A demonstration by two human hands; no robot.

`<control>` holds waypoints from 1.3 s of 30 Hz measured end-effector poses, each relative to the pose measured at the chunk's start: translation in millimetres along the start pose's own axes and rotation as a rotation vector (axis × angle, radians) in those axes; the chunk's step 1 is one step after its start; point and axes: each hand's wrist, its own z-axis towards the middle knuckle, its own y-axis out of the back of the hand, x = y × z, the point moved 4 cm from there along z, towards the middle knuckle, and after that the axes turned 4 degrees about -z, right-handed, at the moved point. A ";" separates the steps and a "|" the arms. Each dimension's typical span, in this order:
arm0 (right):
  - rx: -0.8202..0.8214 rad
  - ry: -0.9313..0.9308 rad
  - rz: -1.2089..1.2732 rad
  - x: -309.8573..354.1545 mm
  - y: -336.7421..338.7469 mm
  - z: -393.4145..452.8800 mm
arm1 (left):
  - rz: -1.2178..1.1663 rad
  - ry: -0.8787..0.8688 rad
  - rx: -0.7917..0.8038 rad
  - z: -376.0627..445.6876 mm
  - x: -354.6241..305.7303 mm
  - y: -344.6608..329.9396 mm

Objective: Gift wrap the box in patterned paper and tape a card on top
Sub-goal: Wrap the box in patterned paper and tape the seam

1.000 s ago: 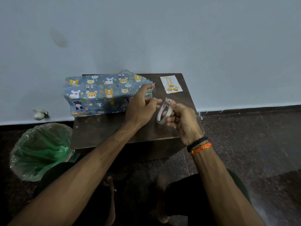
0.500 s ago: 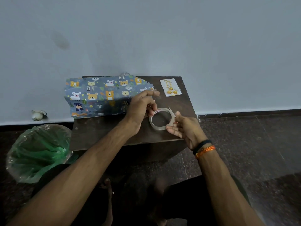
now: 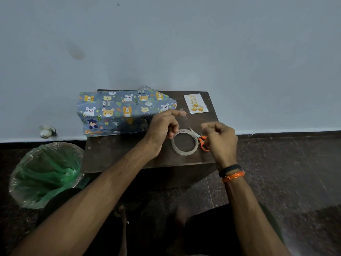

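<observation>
One box, mostly wrapped, sits centre-left on counter; right end flap open. Left hand pinches a tape strip, right hand curled, empty. Card untaped, upper right.

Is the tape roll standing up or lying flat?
Lying flat: the tape roll shows its full ring on the stool, untouched by either hand.
</observation>
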 end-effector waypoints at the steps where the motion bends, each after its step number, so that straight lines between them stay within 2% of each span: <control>1: 0.069 -0.032 0.148 4.1 -4.2 -1.7 | -0.004 -0.004 0.002 -0.1 0.2 0.2; 4: 0.274 -0.143 0.489 15.3 -19.7 -8.6 | -0.010 -0.019 0.015 -1.1 0.0 0.5; 7: 0.346 -0.160 0.558 17.7 -30.3 -10.7 | -0.020 -0.026 0.036 -3.6 -0.7 -0.5; 16: 0.241 -0.097 0.598 21.3 -40.7 -7.9 | 0.007 -0.031 0.046 -9.2 -4.1 1.8; 19: 0.243 -0.082 0.598 24.5 -42.1 -6.7 | 0.099 -0.058 0.026 -6.6 -8.8 6.5; 21: 0.249 -0.053 0.588 27.5 -42.8 -6.1 | 0.290 -0.177 -0.005 -4.8 -17.8 13.9; 23: 0.240 -0.033 0.578 29.9 -41.9 -5.2 | 0.533 -0.377 -0.042 -7.6 -30.5 21.5; 26: 0.246 -0.023 0.585 33.8 -39.5 0.6 | 0.771 -0.665 -0.208 -12.1 -51.2 42.7; 27: 0.266 -0.001 0.563 36.5 -39.1 3.2 | 0.845 -0.735 -0.280 -10.2 -56.4 52.3; 29: 0.309 0.085 0.466 46.2 -40.3 9.5 | 0.966 -0.748 -0.375 -1.9 -61.8 73.9; 33: 0.360 0.305 0.184 80.3 -52.0 25.6 | 0.982 -0.596 -0.351 12.1 -56.6 107.3; 39: 0.503 0.573 -0.316 132.7 -77.0 49.2 | 0.939 -0.573 -0.371 15.9 -58.1 111.1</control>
